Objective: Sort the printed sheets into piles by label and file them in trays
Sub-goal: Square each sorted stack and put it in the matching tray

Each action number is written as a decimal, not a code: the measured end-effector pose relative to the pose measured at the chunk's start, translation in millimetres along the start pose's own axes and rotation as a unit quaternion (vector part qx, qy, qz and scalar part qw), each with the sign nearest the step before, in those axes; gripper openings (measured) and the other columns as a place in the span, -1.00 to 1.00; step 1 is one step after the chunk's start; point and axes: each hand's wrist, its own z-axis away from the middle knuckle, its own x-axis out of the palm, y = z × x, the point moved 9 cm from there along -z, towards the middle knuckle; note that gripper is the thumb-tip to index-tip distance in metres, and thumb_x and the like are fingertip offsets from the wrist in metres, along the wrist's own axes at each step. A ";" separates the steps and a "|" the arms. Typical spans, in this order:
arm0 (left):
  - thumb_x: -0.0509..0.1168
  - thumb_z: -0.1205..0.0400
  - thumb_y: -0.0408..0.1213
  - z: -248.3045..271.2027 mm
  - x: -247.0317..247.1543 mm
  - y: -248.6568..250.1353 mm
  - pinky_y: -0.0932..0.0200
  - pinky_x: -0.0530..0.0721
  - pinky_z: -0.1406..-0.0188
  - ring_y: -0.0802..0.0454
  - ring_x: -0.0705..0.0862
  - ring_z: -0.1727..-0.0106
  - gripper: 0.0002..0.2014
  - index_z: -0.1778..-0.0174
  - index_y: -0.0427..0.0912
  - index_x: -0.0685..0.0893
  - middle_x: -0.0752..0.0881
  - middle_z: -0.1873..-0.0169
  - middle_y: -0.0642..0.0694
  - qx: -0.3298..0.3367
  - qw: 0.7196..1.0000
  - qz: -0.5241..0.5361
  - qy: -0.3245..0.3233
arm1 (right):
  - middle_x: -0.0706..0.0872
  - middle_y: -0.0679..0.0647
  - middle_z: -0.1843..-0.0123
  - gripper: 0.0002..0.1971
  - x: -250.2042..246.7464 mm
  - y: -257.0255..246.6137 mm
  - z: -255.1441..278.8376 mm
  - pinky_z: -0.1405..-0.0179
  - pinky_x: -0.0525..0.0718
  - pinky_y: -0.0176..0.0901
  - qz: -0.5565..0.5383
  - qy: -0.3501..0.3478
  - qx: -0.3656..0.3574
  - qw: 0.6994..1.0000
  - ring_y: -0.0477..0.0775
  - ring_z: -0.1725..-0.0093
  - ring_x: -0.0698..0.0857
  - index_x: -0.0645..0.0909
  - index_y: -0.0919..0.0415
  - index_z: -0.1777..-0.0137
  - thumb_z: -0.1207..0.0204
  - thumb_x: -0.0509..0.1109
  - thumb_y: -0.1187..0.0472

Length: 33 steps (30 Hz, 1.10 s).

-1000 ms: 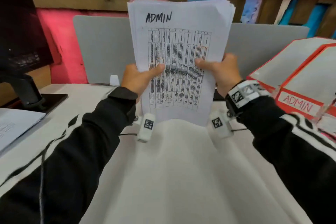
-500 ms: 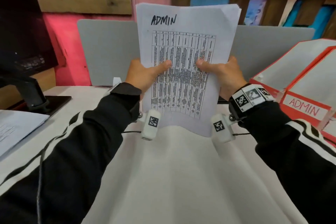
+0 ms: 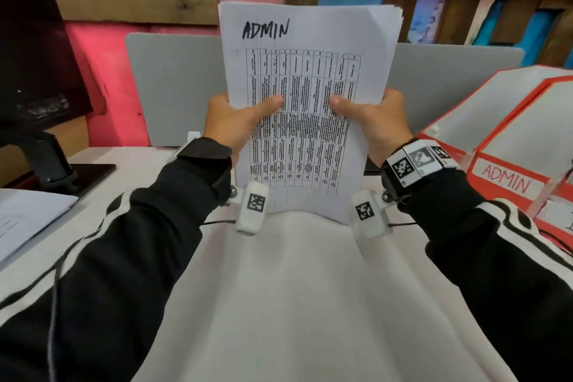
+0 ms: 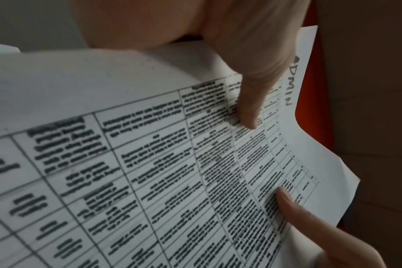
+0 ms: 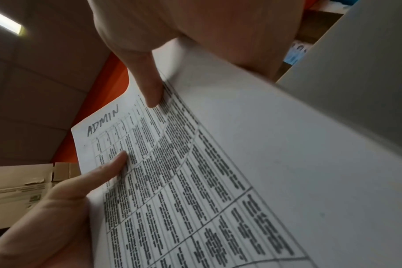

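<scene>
Head view: both hands' grip — left hand (image 3: 231,124), right hand (image 3: 376,121) — grasps ADMIN stack (image 3: 310,49), seemingly upright.

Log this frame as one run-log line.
left hand, right hand: both grip ADMIN stack upright | ADMIN tray: right, untouched

White desk (image 3: 294,304), grey divider (image 3: 173,87), pink wall (image 3: 99,49), painted wooden planks (image 3: 434,9).

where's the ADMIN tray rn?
In the head view the red ADMIN tray stands at the right edge of the white desk, just right of the right hand, which with the left hand holds the ADMIN sheets.
</scene>
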 end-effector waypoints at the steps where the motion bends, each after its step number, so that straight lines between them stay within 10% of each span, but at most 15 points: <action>1: 0.64 -0.47 -0.25 -0.1 -1.7 0.0 0.54 0.65 0.20 0.36 0.81 0.03 -0.67 -0.11 -0.08 0.77 0.85 0.01 0.09 -0.001 1.000 0.005 -0.001 | 0.89 0.16 -0.16 -0.60 0.6 -0.4 -0.4 -0.22 0.82 0.31 -0.003 -0.005 0.004 1.000 0.22 -0.12 0.88 0.77 0.24 -0.20 -0.36 0.74 0.31; 6: 0.66 -0.41 -0.13 4.7 -9.8 -25.3 0.06 0.72 -0.31 0.22 0.81 -0.09 -0.49 -0.26 -0.15 0.76 0.85 -0.08 0.04 -0.052 0.998 -0.035 -0.015 | 0.90 0.10 -0.08 -0.62 -0.8 25.8 14.0 -0.18 0.83 0.33 0.058 -0.022 0.062 0.996 0.16 -0.07 0.90 0.77 0.19 -0.13 -0.33 0.76 0.32; 9: 0.72 -0.16 0.19 -2.6 -24.8 12.0 -0.01 0.49 -0.57 0.01 0.62 -0.42 0.05 -0.52 -0.18 0.50 0.64 -0.41 -0.07 0.029 0.985 -0.159 0.067 | 0.89 -0.03 0.03 -0.72 -2.6 16.9 17.8 -0.10 0.87 0.13 0.109 -0.026 0.027 0.993 -0.01 0.04 0.90 0.76 0.04 0.04 -0.38 0.72 0.37; 12: 0.58 -0.08 0.47 -2.6 -18.7 111.3 -0.09 0.23 -0.68 -0.19 0.29 -0.64 0.34 -0.68 -0.16 0.23 0.31 -0.63 -0.20 0.212 0.880 -0.395 0.160 | 0.87 -0.10 0.02 -0.71 -1.8 -6.4 10.2 -0.11 0.85 -0.07 0.158 -0.033 -0.018 0.987 -0.14 0.04 0.88 0.78 0.06 -0.01 -0.38 0.74 0.34; 15: 0.48 -0.24 0.46 -0.7 27.4 179.3 -0.15 0.48 -0.48 -0.15 0.53 -0.47 -0.02 -0.51 -0.01 0.47 0.55 -0.46 -0.08 0.289 0.772 -0.563 0.058 | 0.87 -0.07 -0.03 -0.67 8.6 -38.2 3.9 -0.13 0.82 -0.16 0.223 -0.055 -0.067 0.971 -0.17 0.00 0.86 0.80 0.08 -0.10 -0.37 0.76 0.27; 18: 0.59 -0.27 0.29 -5.9 37.4 177.6 0.15 0.64 0.16 0.04 0.75 0.08 -0.36 -0.17 0.05 0.68 0.74 0.01 0.12 0.161 0.819 -0.540 -0.113 | 0.84 -0.14 0.11 -0.75 21.0 -69.4 3.4 0.11 0.81 -0.37 0.310 -0.102 -0.102 0.940 -0.35 0.24 0.80 0.81 0.02 0.01 -0.38 0.75 0.24; 23: 0.61 -0.38 0.14 -6.1 8.5 161.6 0.45 0.61 0.56 0.40 0.70 0.50 -0.67 0.12 0.02 0.79 0.79 0.36 0.20 0.179 0.878 -0.432 -0.100 | 0.89 0.05 0.09 -0.65 -14.3 -88.8 -0.3 0.11 0.79 0.02 0.407 -0.099 -0.131 0.899 -0.02 0.17 0.83 0.87 0.19 0.00 -0.33 0.76 -0.01; 28: 0.61 -0.47 -0.16 -9.3 -53.6 113.9 0.11 0.82 -0.07 0.12 0.85 0.01 -0.57 -0.23 -0.24 0.80 0.87 -0.02 0.01 0.152 0.968 -0.193 -0.050 | 0.91 0.13 -0.05 -0.53 -96.9 -31.7 8.7 -0.14 0.86 0.26 0.115 0.024 0.011 0.993 0.13 0.03 0.90 0.74 0.32 -0.28 -0.42 0.71 0.17; 33: 0.56 -0.55 -0.26 -1.3 -52.6 53.9 -0.09 0.77 -0.25 -0.09 0.82 -0.19 -0.62 -0.27 -0.26 0.77 0.84 -0.16 -0.12 0.094 0.993 -0.058 -0.031 | 0.85 0.19 -0.26 -0.60 -65.6 -11.9 18.0 -0.12 0.84 0.08 -0.018 0.034 0.001 0.999 0.15 -0.18 0.87 0.64 0.38 -0.44 -0.61 0.49 0.43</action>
